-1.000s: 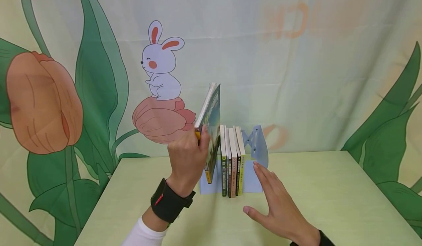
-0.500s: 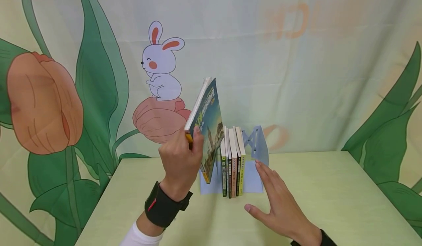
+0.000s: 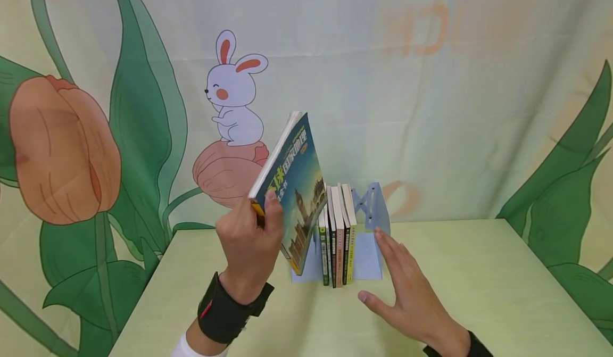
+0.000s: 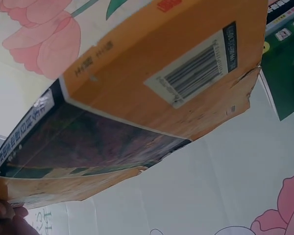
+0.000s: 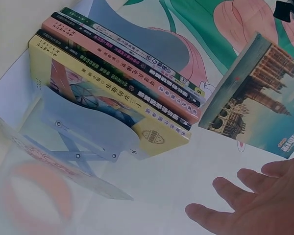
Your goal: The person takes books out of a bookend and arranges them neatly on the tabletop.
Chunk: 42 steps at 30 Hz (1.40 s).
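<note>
My left hand [image 3: 249, 242] grips a large paperback book [image 3: 297, 187] by its near upper edge, thumb on the blue front cover with a clock tower. The book leans, raised beside the left end of a row of books [image 3: 337, 234]. Its orange back cover with a barcode [image 4: 193, 71] fills much of the left wrist view. My right hand [image 3: 412, 293] has its fingers extended and holds nothing. It hovers to the right of the row, near the blue bookend [image 3: 377, 208]. In the right wrist view the row of several slim books [image 5: 122, 78] stands against the bookend plate [image 5: 83, 127].
The blue bookend base [image 3: 367, 258] lies under the row and shows on both sides of it. A pale green table [image 3: 479, 277] extends around it. Behind the table hangs a curtain [image 3: 335, 54] printed with a rabbit and tulips.
My left hand has drawn the held book left and toward me, and its front cover has turned more into view. My right hand has shifted only slightly.
</note>
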Tool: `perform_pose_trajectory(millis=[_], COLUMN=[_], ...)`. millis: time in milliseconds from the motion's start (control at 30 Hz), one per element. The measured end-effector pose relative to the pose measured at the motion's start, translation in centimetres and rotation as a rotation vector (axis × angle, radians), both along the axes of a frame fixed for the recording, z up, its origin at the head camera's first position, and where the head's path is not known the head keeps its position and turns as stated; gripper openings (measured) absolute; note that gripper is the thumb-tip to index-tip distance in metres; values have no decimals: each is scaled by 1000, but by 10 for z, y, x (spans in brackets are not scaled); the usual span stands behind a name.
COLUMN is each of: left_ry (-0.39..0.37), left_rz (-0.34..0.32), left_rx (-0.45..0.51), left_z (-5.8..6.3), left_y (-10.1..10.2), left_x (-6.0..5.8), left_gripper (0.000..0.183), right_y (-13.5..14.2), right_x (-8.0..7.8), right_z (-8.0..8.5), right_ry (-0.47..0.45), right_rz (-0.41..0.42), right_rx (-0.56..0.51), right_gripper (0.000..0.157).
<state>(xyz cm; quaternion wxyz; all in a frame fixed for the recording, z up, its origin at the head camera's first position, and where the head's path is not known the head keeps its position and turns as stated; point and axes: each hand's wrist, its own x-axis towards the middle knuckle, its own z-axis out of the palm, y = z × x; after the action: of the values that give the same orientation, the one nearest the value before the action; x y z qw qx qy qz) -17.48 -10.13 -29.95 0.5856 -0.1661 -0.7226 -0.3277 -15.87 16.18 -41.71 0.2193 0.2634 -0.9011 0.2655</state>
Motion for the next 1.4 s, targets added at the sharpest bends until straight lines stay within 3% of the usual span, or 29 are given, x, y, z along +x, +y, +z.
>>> perform_pose_trajectory(millis=[233,533,833,1167,1400], left_ry=[-31,-114,-135,-281,-337], left_rz=[-44,-123,-182,-300,-354], left_rx=[50,66,6,42,64], left_z=[-1,-4,-12,-23,-28], left_y=[-4,-5,2,11,16], left_x=[9,19,24,33,37], left_gripper=[55,21,44,18,16], right_y=[1,0,-3,-5,-5], right_x=[-2,-5,-9,-12,-15], right_z=[6,18,28,30,27], right_ry=[16,-26,-29,-41,-42], right_rz=[10,44,75,103,123], right_rx=[-33,-81,-97,-107,-119], right_gripper=[101,100,94,92,86])
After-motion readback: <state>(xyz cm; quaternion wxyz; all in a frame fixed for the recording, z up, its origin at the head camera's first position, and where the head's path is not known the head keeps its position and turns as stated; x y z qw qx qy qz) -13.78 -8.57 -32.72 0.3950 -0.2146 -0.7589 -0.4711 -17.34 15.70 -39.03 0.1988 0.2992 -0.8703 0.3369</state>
